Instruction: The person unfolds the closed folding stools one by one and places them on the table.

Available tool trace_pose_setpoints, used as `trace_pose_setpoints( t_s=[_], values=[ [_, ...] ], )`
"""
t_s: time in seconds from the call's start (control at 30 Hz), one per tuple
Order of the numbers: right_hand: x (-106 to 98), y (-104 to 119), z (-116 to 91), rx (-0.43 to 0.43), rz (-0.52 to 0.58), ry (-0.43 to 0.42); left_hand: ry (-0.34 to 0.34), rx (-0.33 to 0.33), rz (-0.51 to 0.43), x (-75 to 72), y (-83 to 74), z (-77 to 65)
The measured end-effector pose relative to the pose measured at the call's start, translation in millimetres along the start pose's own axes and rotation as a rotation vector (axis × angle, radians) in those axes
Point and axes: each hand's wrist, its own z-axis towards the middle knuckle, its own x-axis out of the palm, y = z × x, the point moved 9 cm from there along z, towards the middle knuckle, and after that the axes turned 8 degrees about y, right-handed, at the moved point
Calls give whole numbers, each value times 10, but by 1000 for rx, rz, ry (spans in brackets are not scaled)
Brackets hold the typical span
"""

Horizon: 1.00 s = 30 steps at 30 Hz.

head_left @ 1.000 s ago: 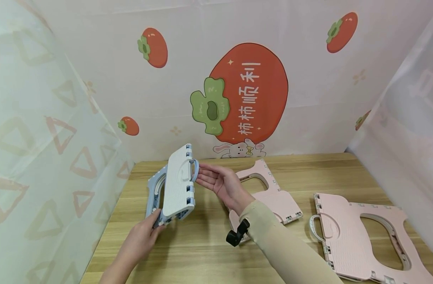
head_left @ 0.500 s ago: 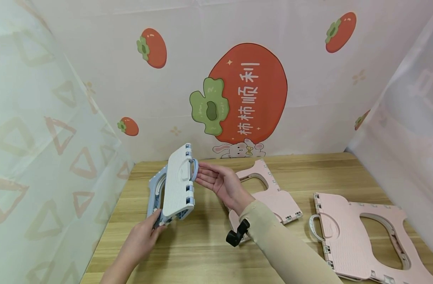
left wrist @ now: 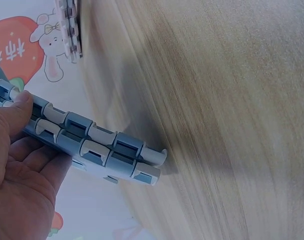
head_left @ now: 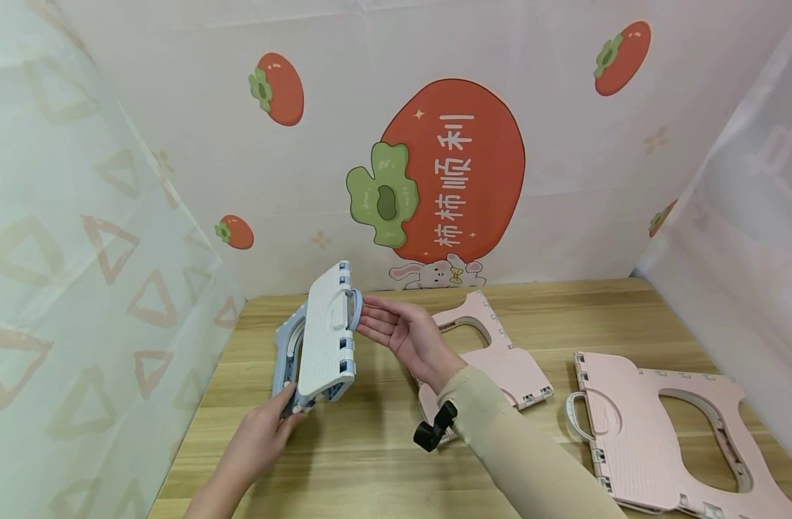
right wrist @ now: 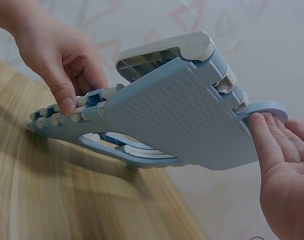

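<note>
A blue and white folding stool [head_left: 323, 331], folded nearly flat, is tilted up at the left of the table. My left hand [head_left: 262, 432] grips its hinged edge, thumb on one side and fingers on the other, as the left wrist view shows. A small blue carry handle [right wrist: 266, 107] projects from the seat's edge. My right hand [head_left: 408, 335] is palm up, its fairly straight fingers touching that handle. In the right wrist view the stool's far end appears to rest on the table.
One pink folding stool [head_left: 509, 367] lies folded on the wooden table [head_left: 370, 476], partly behind my right arm. Another pink folding stool [head_left: 635, 432] lies flat at the right, its handle facing left. Printed sheets hang at the back and both sides.
The blue leg part of the stool has shifted slightly right, and the handle a little left. Both hands keep nearly the same places.
</note>
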Motion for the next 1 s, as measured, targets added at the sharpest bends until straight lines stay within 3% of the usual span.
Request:
trace_pose_setpoints(
  t_s=[1.0],
  values=[
    [63,78,-12,-29,11,28,29,-17,-23,19,-4,17]
  ],
)
